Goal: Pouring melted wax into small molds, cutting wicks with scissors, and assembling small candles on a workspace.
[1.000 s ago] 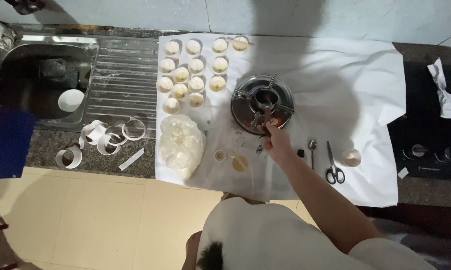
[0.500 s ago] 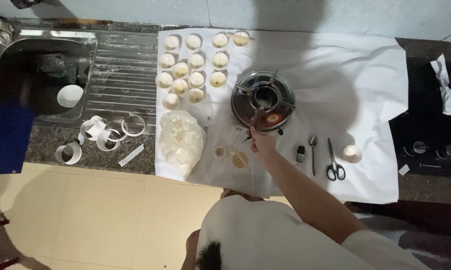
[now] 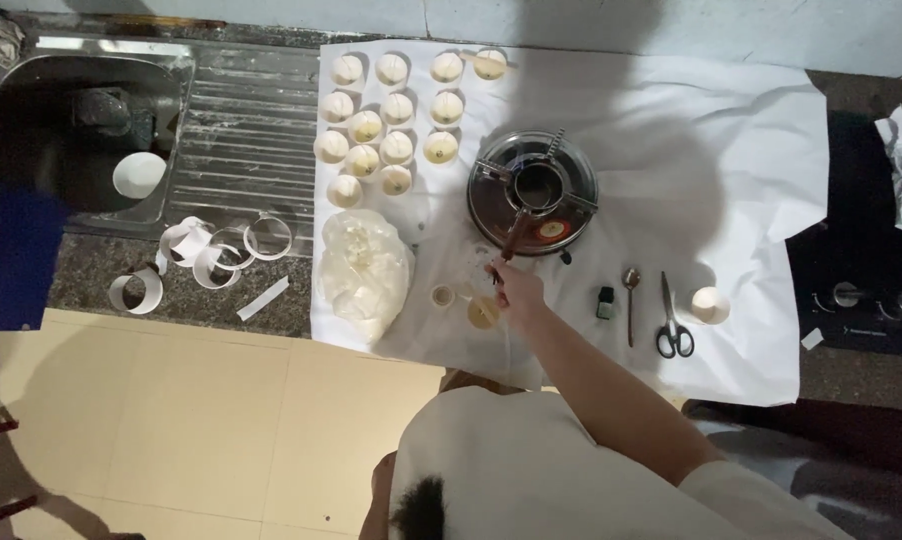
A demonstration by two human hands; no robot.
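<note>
My right hand point(image 3: 516, 288) reaches out over the white sheet point(image 3: 691, 150), fingers closed round the end of a thin brown handle point(image 3: 509, 240). That handle runs up to a small dark pot point(image 3: 537, 186) on a round metal burner point(image 3: 533, 192). Just below the hand lie two small round tins point(image 3: 483, 313), one point(image 3: 441, 295) to its left. Left of them sits a clear bag of white flakes point(image 3: 363, 268). Several small white cups of pale cream filling point(image 3: 391, 120) stand in rows at the back. My left hand is out of sight.
To the right of the hand lie a small dark bottle point(image 3: 605, 302), a spoon point(image 3: 631, 298), scissors point(image 3: 673, 326) and a white cup point(image 3: 709, 304). At the left are a steel sink point(image 3: 81, 120) holding a white cup point(image 3: 138, 172), and loose paper rings point(image 3: 221, 250) on the counter.
My right hand has moved left and slightly down from the burner's front edge, and it now grips the brown handle.
</note>
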